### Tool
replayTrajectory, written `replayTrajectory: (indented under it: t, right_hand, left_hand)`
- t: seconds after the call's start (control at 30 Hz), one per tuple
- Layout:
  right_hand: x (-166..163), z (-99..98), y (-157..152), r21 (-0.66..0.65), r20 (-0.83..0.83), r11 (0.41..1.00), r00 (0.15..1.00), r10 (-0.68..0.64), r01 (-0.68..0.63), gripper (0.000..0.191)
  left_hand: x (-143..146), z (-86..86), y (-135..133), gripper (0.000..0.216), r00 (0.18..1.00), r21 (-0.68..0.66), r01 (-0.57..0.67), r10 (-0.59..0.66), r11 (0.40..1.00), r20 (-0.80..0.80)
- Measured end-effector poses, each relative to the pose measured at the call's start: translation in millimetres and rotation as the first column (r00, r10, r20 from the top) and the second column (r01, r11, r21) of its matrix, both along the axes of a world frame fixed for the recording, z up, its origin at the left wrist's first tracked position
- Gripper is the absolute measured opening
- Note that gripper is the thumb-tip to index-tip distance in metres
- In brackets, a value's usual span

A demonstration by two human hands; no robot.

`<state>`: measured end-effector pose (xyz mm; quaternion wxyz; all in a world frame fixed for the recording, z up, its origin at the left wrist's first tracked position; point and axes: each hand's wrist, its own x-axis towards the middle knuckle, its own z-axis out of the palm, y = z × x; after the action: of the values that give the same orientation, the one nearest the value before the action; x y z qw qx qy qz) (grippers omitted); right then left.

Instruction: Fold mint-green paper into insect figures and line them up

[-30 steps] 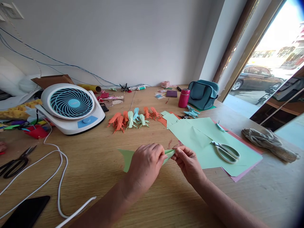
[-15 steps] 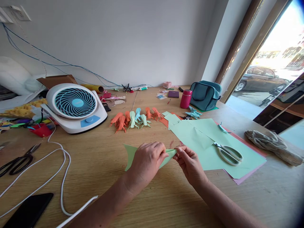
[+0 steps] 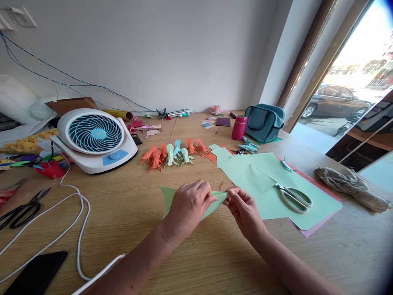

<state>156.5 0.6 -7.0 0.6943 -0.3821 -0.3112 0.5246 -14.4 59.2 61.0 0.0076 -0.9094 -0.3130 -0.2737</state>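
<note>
Between my hands is a folded piece of light green paper, held just above the wooden table. My left hand is closed over its middle, hiding much of it, with the thumb along a fold. At the paper's right tip, my right hand pinches it between thumb and fingers. One wide end of the paper sticks out to the left, past my left hand. Beyond my hands stands a group of folded paper figures in orange, pale green and blue.
Light green sheets lie to the right, with white-handled scissors on top. A pink flask and a teal bag stand behind. On the left are a fan, black scissors, a white cable and a black phone.
Both hands keep their hold on the green paper almost unmoved. The view has shifted slightly, and something red and blurred now shows at the left edge.
</note>
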Motion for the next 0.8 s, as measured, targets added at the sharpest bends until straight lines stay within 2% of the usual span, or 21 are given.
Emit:
replayTrajectory:
  t: [0.8]
  right_hand:
    - [-2.3,6.6,-1.2,0.063,0.051,0.997,0.998,-0.038,0.035,0.021]
  left_hand:
    - [-4.2,3.9,7.2,0.026,0.993,0.182,0.090,-0.076,0.979,-0.086]
